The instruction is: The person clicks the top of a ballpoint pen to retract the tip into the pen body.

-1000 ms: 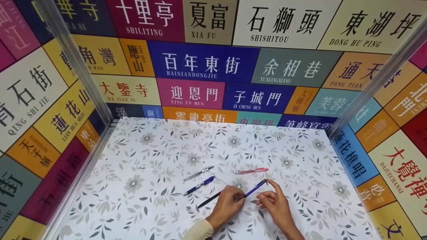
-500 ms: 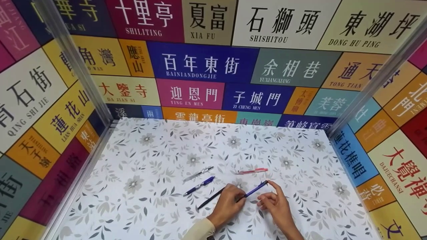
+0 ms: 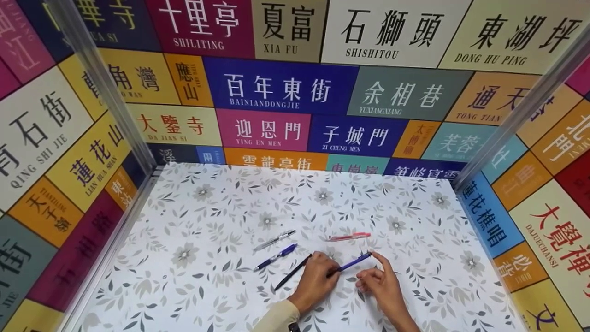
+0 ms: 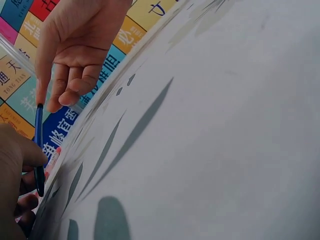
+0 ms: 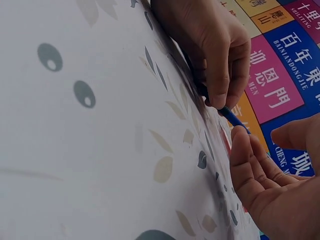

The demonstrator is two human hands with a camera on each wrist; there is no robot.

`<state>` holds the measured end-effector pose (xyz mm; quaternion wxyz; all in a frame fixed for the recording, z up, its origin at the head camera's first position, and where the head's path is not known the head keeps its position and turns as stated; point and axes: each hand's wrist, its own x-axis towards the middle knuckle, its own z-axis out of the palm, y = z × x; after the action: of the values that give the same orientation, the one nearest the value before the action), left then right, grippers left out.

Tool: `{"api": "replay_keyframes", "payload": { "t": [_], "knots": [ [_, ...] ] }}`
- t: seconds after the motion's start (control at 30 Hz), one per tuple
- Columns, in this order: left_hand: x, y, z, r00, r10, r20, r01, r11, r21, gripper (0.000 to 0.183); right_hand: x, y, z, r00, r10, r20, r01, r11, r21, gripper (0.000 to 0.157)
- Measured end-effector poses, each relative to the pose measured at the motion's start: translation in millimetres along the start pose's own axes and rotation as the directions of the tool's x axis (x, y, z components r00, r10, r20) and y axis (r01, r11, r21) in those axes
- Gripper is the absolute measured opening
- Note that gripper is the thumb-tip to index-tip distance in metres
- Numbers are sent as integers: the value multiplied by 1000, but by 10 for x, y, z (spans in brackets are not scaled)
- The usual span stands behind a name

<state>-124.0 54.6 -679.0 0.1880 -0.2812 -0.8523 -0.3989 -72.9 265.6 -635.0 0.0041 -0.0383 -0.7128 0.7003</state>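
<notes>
Right now I see my two hands meeting near the front edge of the table (image 3: pixel 193 286), which is covered in a white cloth printed with grey flowers and leaves. Between them is a slim blue pen (image 3: pixel 352 262), a smooth plastic stick. Its long axis runs on a slant, low at the left and rising toward the far right corner. My left hand (image 3: pixel 318 282) has its fingers curled round the lower end of the barrel. My right hand (image 3: pixel 382 286) holds nothing: its forefinger is stretched out with the tip against the pen's far end, the other fingers loosely bent. So the pen lies straight between both hands, gripped by the left.

A thin black pen (image 3: pixel 292 273) pokes out from under the left hand toward the left edge. Further back, well apart from the hands, lie a blue-and-white pen (image 3: pixel 275 257), a clear silvery pen (image 3: pixel 274 240) and a pink pen (image 3: pixel 348 237). Bright panels with lettering wall in the table on three sides.
</notes>
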Motion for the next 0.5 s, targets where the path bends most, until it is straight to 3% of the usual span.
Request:
{"api": "replay_keyframes", "payload": {
  "t": [0.17, 0.5],
  "knots": [
    [2, 6, 17, 999, 34, -11, -33, 997, 77, 10, 14, 4, 15, 998, 60, -19, -59, 998, 27, 71],
    [13, 10, 20, 999, 37, -3, -36, 988, 152, 8, 27, 41, 27, 988, 153, -34, -152, 988, 27, 72]
  ]
}}
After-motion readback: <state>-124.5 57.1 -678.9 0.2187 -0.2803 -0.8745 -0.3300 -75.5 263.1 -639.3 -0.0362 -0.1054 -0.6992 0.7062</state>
